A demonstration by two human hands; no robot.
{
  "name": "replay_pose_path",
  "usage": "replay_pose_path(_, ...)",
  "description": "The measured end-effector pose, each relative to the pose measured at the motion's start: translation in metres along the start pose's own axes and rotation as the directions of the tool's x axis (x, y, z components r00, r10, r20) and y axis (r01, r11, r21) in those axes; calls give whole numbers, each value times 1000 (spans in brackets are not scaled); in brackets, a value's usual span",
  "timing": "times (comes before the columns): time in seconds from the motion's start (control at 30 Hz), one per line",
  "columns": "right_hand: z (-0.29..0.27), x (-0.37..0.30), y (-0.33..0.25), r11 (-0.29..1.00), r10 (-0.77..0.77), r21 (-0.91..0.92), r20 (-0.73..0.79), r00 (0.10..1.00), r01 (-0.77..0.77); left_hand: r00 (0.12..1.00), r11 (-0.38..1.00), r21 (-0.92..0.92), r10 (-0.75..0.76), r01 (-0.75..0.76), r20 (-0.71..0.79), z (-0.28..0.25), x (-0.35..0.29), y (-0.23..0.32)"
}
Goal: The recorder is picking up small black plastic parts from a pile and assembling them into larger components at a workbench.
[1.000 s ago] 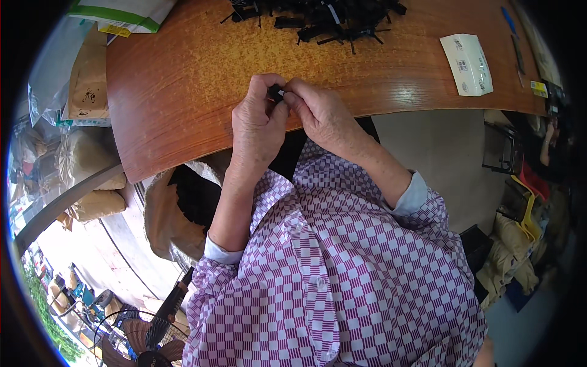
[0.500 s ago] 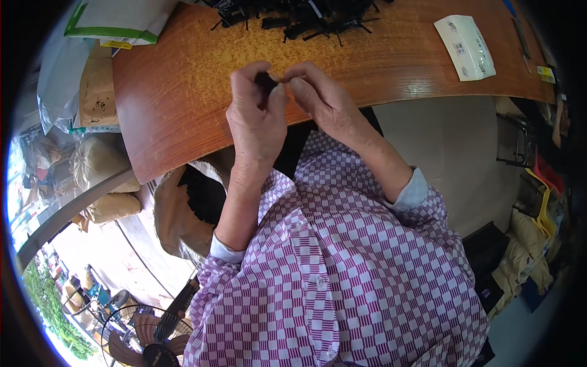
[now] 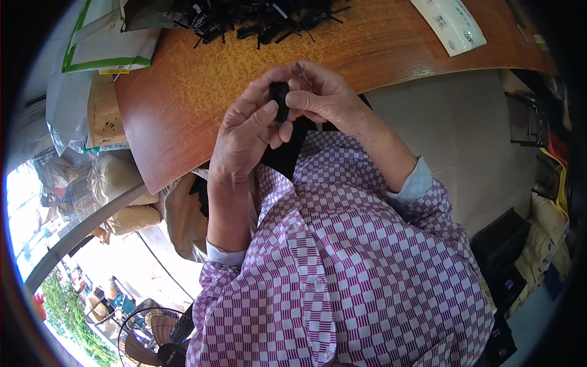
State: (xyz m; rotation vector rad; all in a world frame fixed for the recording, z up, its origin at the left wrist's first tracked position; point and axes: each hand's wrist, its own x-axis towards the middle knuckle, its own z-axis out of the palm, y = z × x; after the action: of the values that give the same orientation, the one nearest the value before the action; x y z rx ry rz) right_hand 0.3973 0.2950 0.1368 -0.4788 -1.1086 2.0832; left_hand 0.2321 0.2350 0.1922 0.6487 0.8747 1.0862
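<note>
Over the near edge of the table, my left hand [image 3: 247,125] is closed on a small black oblong part [image 3: 279,101], its thumb pressed along one side. From the other side, my right hand [image 3: 327,98] meets the part with thumb and fingertips. A thin grey metal-looking tool [image 3: 300,70] pokes up between the right hand's fingers; its kind is not clear. Farther back on the table lies a pile of black strips and pieces [image 3: 257,18].
The wooden table [image 3: 153,122] has a worn yellowish surface. A white packet [image 3: 452,27] lies at the far right, bags with green edging [image 3: 110,64] at the far left. Below the table stands an open sack [image 3: 183,220]; a fan [image 3: 162,336] is at lower left.
Both hands have come slightly nearer to me, and the left has turned so the black part shows more fully. The thin grey tool now shows in the right hand. The view has shifted.
</note>
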Motion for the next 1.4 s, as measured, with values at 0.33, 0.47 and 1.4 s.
replay_pose_path(0.33, -5, -2, 3, 942, 79, -329, 12, 997, -70, 1000, 924, 382, 25, -25, 3, 0, -11, -10)
replay_pose_path(0.47, 8, 1, 6, 917, 66, -391, -46, 997, -79, 985, 765, 639, 155, -76, -69, -4, -12, -17)
replay_pose_path(1.4, 32, 46, 11, 447, 60, -894, 15, 998, -13, 853, 773, 603, 439, -198, -282, -49, -7, -41)
